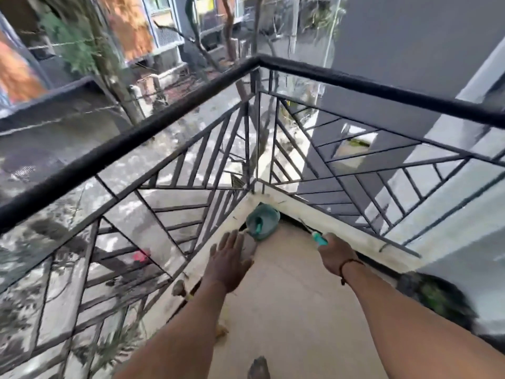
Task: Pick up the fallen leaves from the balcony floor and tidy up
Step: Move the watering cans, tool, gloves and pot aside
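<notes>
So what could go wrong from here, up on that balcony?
The right hand holds a teal-handled tool close to the open railing; a loose grip could drop it through the bars. The leaves by the left curb could blow through the gaps. The left hand, reaching towards the green dustpan, may nudge it.

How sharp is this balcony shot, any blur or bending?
Head view: wide-angle lens bows the black railing; trees and buildings beyond are motion-smeared; left hand and right hand are slightly soft; light is flat, with no hard shadows on the floor.
</notes>
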